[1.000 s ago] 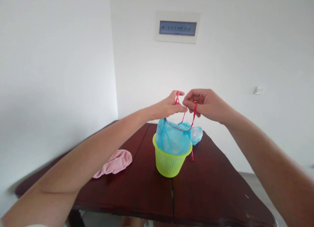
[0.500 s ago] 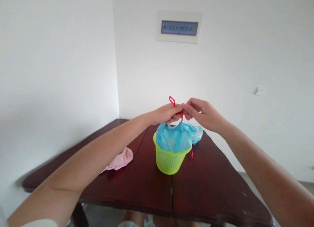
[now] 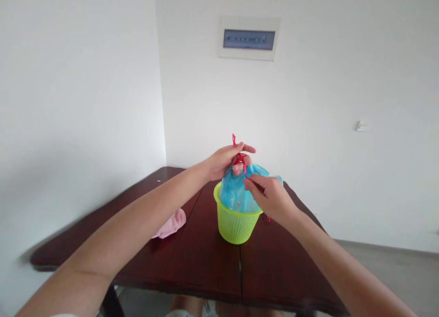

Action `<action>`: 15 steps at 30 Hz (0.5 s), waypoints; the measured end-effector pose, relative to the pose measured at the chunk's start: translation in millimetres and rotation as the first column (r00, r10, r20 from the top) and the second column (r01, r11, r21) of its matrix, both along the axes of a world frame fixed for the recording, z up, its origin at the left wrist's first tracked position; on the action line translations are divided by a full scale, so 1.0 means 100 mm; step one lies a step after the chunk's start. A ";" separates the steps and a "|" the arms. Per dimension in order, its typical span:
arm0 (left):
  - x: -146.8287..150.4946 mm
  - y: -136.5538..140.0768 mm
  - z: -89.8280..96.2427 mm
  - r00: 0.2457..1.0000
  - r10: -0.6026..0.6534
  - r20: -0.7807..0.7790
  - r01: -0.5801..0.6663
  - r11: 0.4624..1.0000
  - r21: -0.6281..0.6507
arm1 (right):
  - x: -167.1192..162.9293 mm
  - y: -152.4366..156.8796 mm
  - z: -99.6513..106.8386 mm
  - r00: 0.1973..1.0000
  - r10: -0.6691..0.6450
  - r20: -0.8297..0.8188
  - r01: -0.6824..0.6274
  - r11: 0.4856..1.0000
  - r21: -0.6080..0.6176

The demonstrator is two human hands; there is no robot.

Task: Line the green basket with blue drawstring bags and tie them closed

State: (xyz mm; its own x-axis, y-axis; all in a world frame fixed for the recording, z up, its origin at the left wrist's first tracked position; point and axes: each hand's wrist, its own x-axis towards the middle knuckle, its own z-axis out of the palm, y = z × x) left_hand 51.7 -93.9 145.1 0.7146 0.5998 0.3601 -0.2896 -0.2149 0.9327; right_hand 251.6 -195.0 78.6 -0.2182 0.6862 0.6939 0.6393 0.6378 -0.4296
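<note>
A blue plastic bag (image 3: 236,191) bulges up out of a yellow-green mesh basket (image 3: 239,225) on the table. Red drawstring (image 3: 241,159) runs from the bag's gathered top. Above the basket, my left hand (image 3: 226,160) has the drawstring looped about its fingers, with the index finger stretched out and the other fingers curled. My right hand (image 3: 269,193) pinches the drawstring's lower end in front of the bag. Another bit of red string (image 3: 268,219) hangs at the basket's right side.
A pink cloth (image 3: 173,223) lies on the dark red wooden table (image 3: 206,271), left of the basket. White walls meet behind the table. A breaker panel (image 3: 249,39) and a small switch (image 3: 361,126) are on the back wall.
My right hand has moved down and left, from beside my left fingers to the front of the bag, drawing the string down. My left index finger has straightened out.
</note>
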 end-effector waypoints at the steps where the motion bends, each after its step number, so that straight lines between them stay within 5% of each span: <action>1: -0.02 -0.04 0.01 1.000 0.020 -0.005 -0.020 0.992 0.124 | 0.00 -0.01 -0.04 0.999 -0.032 0.001 0.032 0.998 0.058; 2: -0.05 -0.09 0.03 0.997 0.066 -0.031 -0.054 0.953 0.299 | 0.01 -0.02 -0.06 0.997 -0.065 -0.043 0.071 0.987 0.147; 3: -0.08 -0.15 0.05 0.987 0.148 -0.066 -0.094 0.857 0.507 | 0.02 -0.02 -0.05 0.989 -0.089 -0.116 0.115 0.964 0.239; 4: -0.12 -0.21 0.08 0.960 0.264 -0.090 -0.125 0.695 0.708 | 0.03 -0.01 -0.02 0.976 -0.093 -0.195 0.151 0.939 0.309; 6: -0.20 -0.32 0.15 0.867 0.497 -0.043 -0.118 0.288 0.950 | 0.03 0.04 0.08 0.951 -0.029 -0.307 0.138 0.930 0.341; 7: -0.22 -0.37 0.18 0.829 0.559 0.015 -0.103 0.126 0.987 | 0.03 0.08 0.14 0.941 0.036 -0.337 0.072 0.950 0.302; 8: -0.24 -0.41 0.20 0.816 0.574 0.068 -0.097 0.021 0.995 | 0.01 0.13 0.18 0.924 0.113 -0.365 -0.022 0.970 0.243; 9: -0.24 -0.43 0.21 0.826 0.554 0.104 -0.106 -0.029 0.994 | 0.00 0.19 0.22 0.898 0.185 -0.399 -0.120 0.976 0.181; 11: -0.23 -0.45 0.21 0.882 0.458 0.110 -0.116 -0.015 0.993 | -0.03 0.29 0.25 0.840 0.272 -0.470 -0.266 0.961 0.081; 15: -0.15 -0.38 0.11 0.949 0.315 0.019 -0.083 0.189 0.978 | -0.10 0.40 0.23 0.751 0.348 -0.562 -0.438 0.899 -0.029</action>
